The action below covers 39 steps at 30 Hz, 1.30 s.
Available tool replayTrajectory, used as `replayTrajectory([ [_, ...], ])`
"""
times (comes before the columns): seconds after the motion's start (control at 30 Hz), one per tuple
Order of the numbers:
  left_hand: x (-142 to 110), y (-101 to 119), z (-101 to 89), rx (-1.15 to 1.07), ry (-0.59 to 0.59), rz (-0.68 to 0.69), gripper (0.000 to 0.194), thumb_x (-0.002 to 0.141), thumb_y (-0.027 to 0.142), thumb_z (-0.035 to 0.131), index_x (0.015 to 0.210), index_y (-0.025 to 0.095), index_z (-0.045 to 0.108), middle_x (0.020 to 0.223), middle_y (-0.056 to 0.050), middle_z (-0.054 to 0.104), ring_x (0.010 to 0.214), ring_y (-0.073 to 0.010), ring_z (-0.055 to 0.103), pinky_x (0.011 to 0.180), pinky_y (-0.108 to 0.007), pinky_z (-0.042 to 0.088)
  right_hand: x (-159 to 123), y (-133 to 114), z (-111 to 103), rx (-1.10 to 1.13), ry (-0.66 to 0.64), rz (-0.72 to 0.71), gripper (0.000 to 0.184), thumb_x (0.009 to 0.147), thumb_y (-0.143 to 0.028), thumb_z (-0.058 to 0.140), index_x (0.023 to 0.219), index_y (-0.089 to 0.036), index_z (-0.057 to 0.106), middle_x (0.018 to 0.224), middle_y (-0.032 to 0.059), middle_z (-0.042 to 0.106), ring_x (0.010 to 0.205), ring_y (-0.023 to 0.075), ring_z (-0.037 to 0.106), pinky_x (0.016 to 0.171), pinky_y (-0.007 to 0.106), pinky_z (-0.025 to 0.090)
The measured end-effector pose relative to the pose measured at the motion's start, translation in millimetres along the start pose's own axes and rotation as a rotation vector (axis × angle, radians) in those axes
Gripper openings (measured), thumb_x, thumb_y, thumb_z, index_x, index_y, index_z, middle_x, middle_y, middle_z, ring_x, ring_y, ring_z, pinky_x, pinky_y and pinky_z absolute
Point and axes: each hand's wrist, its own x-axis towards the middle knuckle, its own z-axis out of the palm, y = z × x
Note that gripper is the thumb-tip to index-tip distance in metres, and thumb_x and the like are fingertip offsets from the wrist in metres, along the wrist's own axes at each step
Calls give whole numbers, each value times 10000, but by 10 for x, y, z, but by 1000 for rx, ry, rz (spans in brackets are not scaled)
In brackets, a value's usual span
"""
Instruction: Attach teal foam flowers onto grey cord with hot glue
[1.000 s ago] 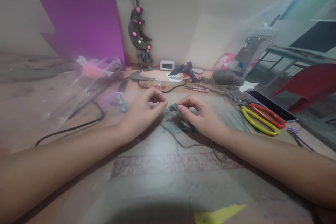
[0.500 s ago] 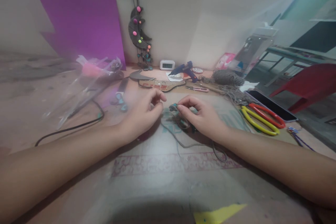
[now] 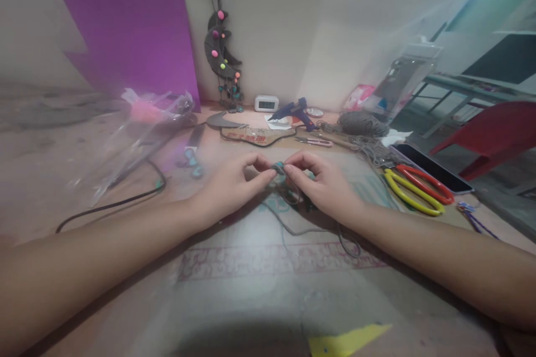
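Observation:
Between my two hands is a small teal bead point(image 3: 278, 167) with grey yarn point(image 3: 299, 232) about it. My left hand point(image 3: 245, 178) pinches its left side with thumb and forefinger. From the right, my right hand point(image 3: 320, 181) pinches the same bead and yarn, fingertips closed. Loose yarn loops down below the fingers and trails over the board to the right. Exactly how the yarn passes round the bead is too small to make out.
Yellow-and-red-handled scissors point(image 3: 414, 192) and a phone point(image 3: 433, 167) lie right. Behind are a blue glue gun point(image 3: 291, 111), white clock point(image 3: 267, 103), thread snips point(image 3: 314, 141) and a grey yarn ball point(image 3: 363, 124). Turquoise beads point(image 3: 191, 162) and plastic bags point(image 3: 142, 117) lie left. A moon ornament point(image 3: 221, 47) hangs behind.
My left hand has moved right and closed its fingertips on the bead, where before it hovered apart from it. My right hand has stayed nearly still, holding on.

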Motion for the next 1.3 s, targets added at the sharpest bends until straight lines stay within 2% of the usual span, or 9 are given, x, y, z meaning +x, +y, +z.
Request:
replayTrajectory([
  [0.23,1,19,1,43,16,21,214,917,384,551,851,194,624,855,-1,693,814,-183,635,776,-297,483,-18,27,-1,69,-12,17,284,966,-403,475,845,-183,607,709,-6,617,633,116,558,621,246,442],
  [0.5,-4,38,8,81,2,40,185,892,363,570,842,193,624,846,-5,693,801,-183,628,761,-297,479,5,14,-2,50,-81,11,208,919,-353,557,867,-181,659,773,13,686,724,139,615,680,259,466],
  [0.77,2,-22,18,3,-46,51,251,918,433,550,909,203,649,895,-17,708,856,-197,645,785,-303,496,9,6,3,-7,-38,-3,206,921,-339,551,831,-183,649,725,-2,665,677,129,593,655,249,443],
  [1.07,4,-21,19,-11,-5,66,212,929,381,547,990,201,640,944,-18,700,897,-187,647,804,-293,505,2,5,-1,17,-23,16,205,923,-346,547,830,-185,633,710,-4,649,657,127,582,646,252,446],
  [1.3,10,-36,21,-20,16,14,174,921,359,553,906,198,616,878,-6,666,820,-171,623,774,-298,486,7,9,2,30,-19,25,211,923,-360,546,836,-185,627,683,-14,634,632,121,570,633,253,437],
])
